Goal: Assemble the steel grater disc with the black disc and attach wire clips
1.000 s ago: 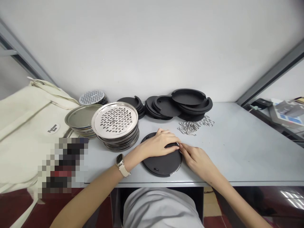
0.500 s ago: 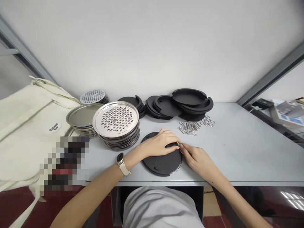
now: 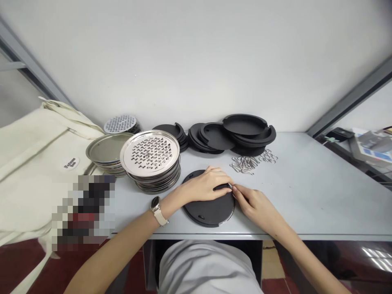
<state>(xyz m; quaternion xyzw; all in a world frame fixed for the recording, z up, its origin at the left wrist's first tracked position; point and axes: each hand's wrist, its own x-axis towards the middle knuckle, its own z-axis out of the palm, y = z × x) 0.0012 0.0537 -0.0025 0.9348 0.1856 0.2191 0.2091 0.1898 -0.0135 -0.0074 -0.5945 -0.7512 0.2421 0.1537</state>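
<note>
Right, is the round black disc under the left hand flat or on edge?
Flat: the round black disc shows its broad face upward on the grey table, left hand across it.

A pale grey table (image 3: 309, 192) stands against a white wall (image 3: 196, 61), above red flooring (image 3: 134, 277).

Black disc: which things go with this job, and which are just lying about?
Probably the job:
- disc, under the left hand
- metal plates
- hooks
- black trays

Probably just lying about:
- bag
- black object, far right
</note>
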